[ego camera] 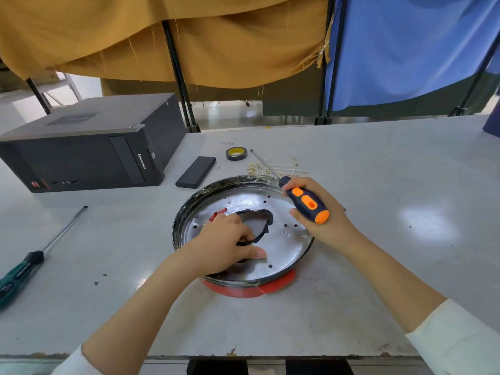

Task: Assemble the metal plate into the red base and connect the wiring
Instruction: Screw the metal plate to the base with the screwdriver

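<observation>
Here the left hand (228,243) pinches the metal plate's (281,239) cutout edge, right hand (315,209) gripping a screwdriver (304,200).

"lenovo" on black computer case (89,147) front panel.

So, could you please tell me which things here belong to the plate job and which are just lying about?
In use:
metal plate
red base
orange screwdriver, in right hand
left hand, at the plate's centre hole
white wires

Lying about:
green screwdriver
tape roll
computer tower
black slab
</observation>
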The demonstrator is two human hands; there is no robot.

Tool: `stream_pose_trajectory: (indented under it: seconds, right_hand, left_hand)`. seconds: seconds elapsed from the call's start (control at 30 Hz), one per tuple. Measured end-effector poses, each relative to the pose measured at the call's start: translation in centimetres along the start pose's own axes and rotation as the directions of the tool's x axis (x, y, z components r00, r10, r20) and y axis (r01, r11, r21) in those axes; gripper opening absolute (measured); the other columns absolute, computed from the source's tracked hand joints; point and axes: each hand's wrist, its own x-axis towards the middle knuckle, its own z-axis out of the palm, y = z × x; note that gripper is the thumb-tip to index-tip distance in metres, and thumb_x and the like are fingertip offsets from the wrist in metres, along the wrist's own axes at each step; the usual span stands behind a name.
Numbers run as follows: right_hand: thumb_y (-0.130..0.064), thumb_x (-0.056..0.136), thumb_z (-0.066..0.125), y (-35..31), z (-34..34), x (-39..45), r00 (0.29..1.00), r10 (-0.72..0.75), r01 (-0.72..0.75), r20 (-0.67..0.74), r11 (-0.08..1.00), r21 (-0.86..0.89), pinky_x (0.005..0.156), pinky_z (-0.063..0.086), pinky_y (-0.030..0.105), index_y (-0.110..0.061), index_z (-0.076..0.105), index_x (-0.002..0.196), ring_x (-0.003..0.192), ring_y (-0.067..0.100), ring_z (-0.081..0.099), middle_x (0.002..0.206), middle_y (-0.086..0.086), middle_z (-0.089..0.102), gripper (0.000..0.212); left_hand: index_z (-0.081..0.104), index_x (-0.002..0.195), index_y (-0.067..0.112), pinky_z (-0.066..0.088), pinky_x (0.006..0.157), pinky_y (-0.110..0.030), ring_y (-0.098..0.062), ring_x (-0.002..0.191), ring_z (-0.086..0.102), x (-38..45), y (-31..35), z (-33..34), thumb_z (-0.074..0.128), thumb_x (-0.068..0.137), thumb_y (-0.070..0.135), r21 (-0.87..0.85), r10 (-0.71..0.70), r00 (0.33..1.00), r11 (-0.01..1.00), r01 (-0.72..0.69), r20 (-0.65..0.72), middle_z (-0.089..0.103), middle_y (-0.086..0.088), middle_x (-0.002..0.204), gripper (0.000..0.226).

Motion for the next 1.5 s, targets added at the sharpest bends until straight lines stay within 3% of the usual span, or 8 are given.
stream_pose_trajectory:
  seconds: [0.27, 0.4, 0.53, 0.63, 0.87, 1.13, 1.33, 1.5]
  right_hand:
    - [0.033, 0.068, 0.029, -0.8, -0.2, 3.0, 0.966, 0.168, -0.115, -0.195, 0.960, 0.256, 0.091, 0.043, 0.020, -0.020, 0.055, 0.101, 0.109, 0.020, 0.054, 0.112, 0.008, 0.056, 0.068]
    - [0.031, 0.077, 0.043, 0.2, -0.3, 4.6, 0.933, 0.203, -0.111, -0.298, 0.948, 0.299, 0.097, 0.048, 0.040, -0.025, 0.056, 0.099, 0.103, 0.020, 0.057, 0.113, 0.010, 0.058, 0.062]
    - [0.030, 0.076, 0.048, 1.6, -0.7, 5.0, 0.900, 0.244, -0.137, -0.361, 0.945, 0.296, 0.091, 0.048, 0.051, -0.026, 0.056, 0.100, 0.096, 0.026, 0.057, 0.107, 0.021, 0.058, 0.061]
    - [0.025, 0.077, 0.053, 2.3, -1.0, 5.0, 0.862, 0.282, -0.147, -0.421, 0.934, 0.325, 0.087, 0.049, 0.050, -0.030, 0.057, 0.097, 0.094, 0.026, 0.055, 0.103, 0.017, 0.058, 0.059]
    - [0.029, 0.075, 0.047, 2.4, -0.6, 4.6, 0.848, 0.277, -0.159, -0.452, 0.946, 0.281, 0.090, 0.048, 0.050, -0.030, 0.055, 0.097, 0.097, 0.028, 0.055, 0.114, 0.026, 0.055, 0.064]
    - [0.025, 0.076, 0.050, 2.7, -1.4, 4.7, 0.797, 0.294, -0.184, -0.527, 0.950, 0.252, 0.090, 0.050, 0.053, -0.036, 0.054, 0.099, 0.105, 0.039, 0.055, 0.116, 0.022, 0.056, 0.066]
    - [0.027, 0.073, 0.050, 2.7, -1.5, 4.5, 0.787, 0.293, -0.189, -0.543, 0.952, 0.239, 0.089, 0.049, 0.054, -0.035, 0.053, 0.099, 0.099, 0.037, 0.054, 0.114, 0.025, 0.054, 0.068]
    - [0.021, 0.079, 0.054, 2.0, -1.7, 4.0, 0.781, 0.292, -0.162, -0.552, 0.948, 0.273, 0.085, 0.050, 0.050, -0.033, 0.054, 0.100, 0.092, 0.024, 0.055, 0.111, 0.023, 0.055, 0.058]
  left_hand:
    - [0.068, 0.100, 0.018, 0.036, 0.088, -0.028, -0.017, 0.099, 0.044, 1.9, -0.3, -3.3, 0.063, 0.084, 0.056, -0.056, 0.004, 1.000, 0.998, -0.003, 0.011, 0.052, -0.001, 0.103, 0.042]
    - [0.068, 0.101, 0.029, 0.039, 0.070, -0.006, -0.007, 0.089, 0.056, 2.3, -0.3, -5.7, 0.068, 0.089, 0.037, -0.259, -0.032, 0.998, 0.966, 0.016, -0.058, 0.058, 0.014, 0.097, 0.015]
    - [0.066, 0.090, 0.036, 0.041, 0.066, -0.004, 0.007, 0.077, 0.056, 0.1, 1.6, -6.4, 0.065, 0.092, 0.020, -0.369, -0.001, 0.913, 0.915, -0.164, -0.408, 0.062, 0.021, 0.083, 0.016]
    - [0.071, 0.080, 0.029, 0.046, 0.061, -0.006, 0.003, 0.066, 0.058, -2.2, 3.3, -5.0, 0.067, 0.088, 0.016, -0.528, 0.070, 0.951, 0.818, -0.228, -0.301, 0.066, 0.017, 0.076, 0.016]
    - [0.065, 0.121, 0.022, 0.044, 0.087, -0.023, -0.019, 0.108, 0.057, -1.5, 4.2, 4.1, 0.058, 0.095, 0.025, -0.119, 0.030, 0.994, 0.992, -0.043, -0.108, 0.064, 0.000, 0.115, 0.027]
    - [0.058, 0.131, 0.033, 0.044, 0.078, -0.030, -0.025, 0.100, 0.058, -0.6, 2.9, 6.2, 0.040, 0.103, 0.034, 0.013, 0.073, 0.984, 0.997, -0.072, -0.163, 0.049, -0.001, 0.117, 0.033]
    - [0.064, 0.122, 0.034, 0.045, 0.075, -0.030, -0.024, 0.096, 0.060, -0.7, 2.8, 6.4, 0.043, 0.101, 0.034, 0.030, 0.153, 0.958, 0.988, -0.151, -0.241, 0.054, 0.006, 0.118, 0.030]
    - [0.072, 0.087, 0.028, 0.041, 0.044, -0.022, -0.016, 0.059, 0.063, -1.8, 2.6, 5.3, 0.073, 0.081, 0.023, 0.121, 0.328, 0.898, 0.944, -0.305, -0.292, 0.064, 0.010, 0.090, 0.007]
